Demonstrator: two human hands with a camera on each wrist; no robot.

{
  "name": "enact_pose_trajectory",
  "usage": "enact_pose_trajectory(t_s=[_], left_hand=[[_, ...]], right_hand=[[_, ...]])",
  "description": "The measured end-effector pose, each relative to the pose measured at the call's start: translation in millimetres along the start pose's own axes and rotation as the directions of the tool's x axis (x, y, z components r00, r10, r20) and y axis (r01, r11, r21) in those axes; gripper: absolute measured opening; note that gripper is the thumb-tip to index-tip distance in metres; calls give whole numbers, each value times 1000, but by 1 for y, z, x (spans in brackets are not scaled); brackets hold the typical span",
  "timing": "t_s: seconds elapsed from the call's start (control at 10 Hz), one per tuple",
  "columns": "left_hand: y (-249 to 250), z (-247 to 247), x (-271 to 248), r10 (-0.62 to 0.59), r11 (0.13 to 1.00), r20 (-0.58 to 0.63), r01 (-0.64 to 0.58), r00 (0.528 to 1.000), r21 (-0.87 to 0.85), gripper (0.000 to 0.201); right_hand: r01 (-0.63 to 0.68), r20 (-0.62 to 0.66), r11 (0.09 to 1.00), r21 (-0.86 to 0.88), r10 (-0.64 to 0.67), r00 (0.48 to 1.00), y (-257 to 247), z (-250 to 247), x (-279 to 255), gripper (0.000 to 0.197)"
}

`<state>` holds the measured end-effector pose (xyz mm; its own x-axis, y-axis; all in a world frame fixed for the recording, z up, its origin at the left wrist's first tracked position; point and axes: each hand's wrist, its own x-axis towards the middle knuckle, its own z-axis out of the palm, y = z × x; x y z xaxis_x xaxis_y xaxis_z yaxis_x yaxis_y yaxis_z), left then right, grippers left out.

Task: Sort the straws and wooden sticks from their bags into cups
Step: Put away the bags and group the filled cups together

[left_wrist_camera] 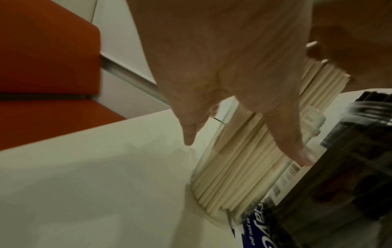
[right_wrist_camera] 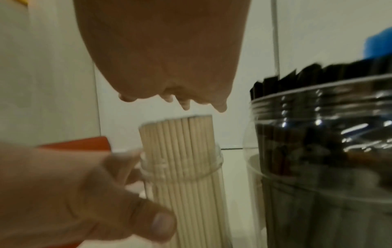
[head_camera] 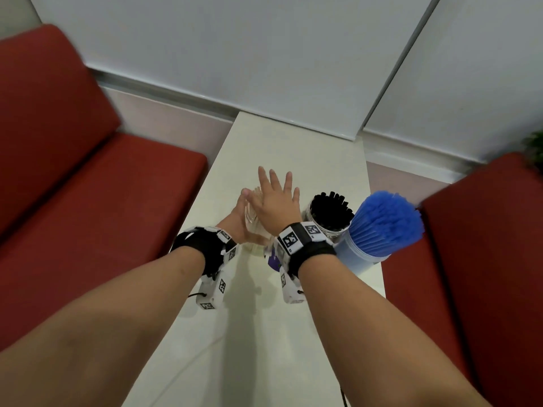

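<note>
Looking nearly done: wooden sticks (right_wrist_camera: 180, 161), black straws (head_camera: 332, 211), blue straws (head_camera: 386, 223) all cupped; our left hand (right_wrist_camera: 89, 198) grips the stick jar (left_wrist_camera: 214, 161), right hand (head_camera: 274, 201) flat above.

Red cushioned benches (head_camera: 88, 171) flank a pale table (head_camera: 264, 348) that butts against white wall panels (head_camera: 235, 54)

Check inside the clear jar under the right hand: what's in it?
The clear jar holds a packed bundle of wooden sticks, upright, with their tops above the rim. The left hand covers part of its side; the base is out of the right wrist view.
</note>
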<state>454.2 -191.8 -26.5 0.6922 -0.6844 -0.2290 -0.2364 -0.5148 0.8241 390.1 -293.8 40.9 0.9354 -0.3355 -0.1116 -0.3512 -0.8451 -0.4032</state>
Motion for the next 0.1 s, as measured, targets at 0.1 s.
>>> enact_pose_trajectory(t_s=[0.1], left_hand=[[-17,-10,-29,-161,980,-45,166,986,113,121]], right_hand=[[81,-161,953,293,-34,986,2,-31,-24,61]])
